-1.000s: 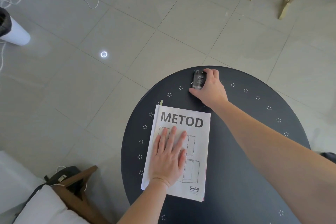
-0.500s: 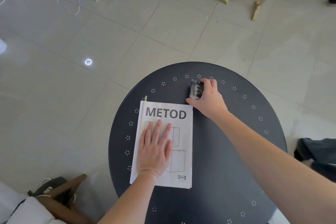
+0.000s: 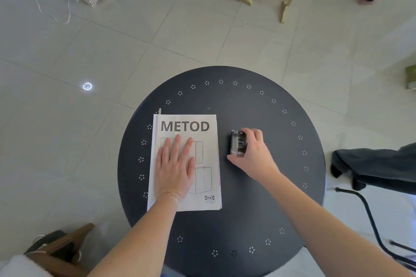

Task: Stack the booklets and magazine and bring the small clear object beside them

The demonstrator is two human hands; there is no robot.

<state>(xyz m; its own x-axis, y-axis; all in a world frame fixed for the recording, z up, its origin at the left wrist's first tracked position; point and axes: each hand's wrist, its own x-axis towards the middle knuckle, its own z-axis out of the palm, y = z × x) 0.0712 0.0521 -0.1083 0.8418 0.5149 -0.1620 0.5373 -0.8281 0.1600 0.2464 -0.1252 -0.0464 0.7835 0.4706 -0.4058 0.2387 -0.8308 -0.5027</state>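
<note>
On the tabletop (image 3: 258, 198), the left hand (image 3: 174, 168) lay flat, fingers spread, on the stack (image 3: 202, 186), while just right of the stack the right hand (image 3: 254, 153) gripped the clear object (image 3: 238, 143), apart from it.

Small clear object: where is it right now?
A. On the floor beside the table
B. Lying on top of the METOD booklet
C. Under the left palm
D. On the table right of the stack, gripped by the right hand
D: the small clear object sits on the dark table with bare tabletop between it and the METOD booklet, the right hand wrapped around it; the left hand lies flat on the booklet.
</note>
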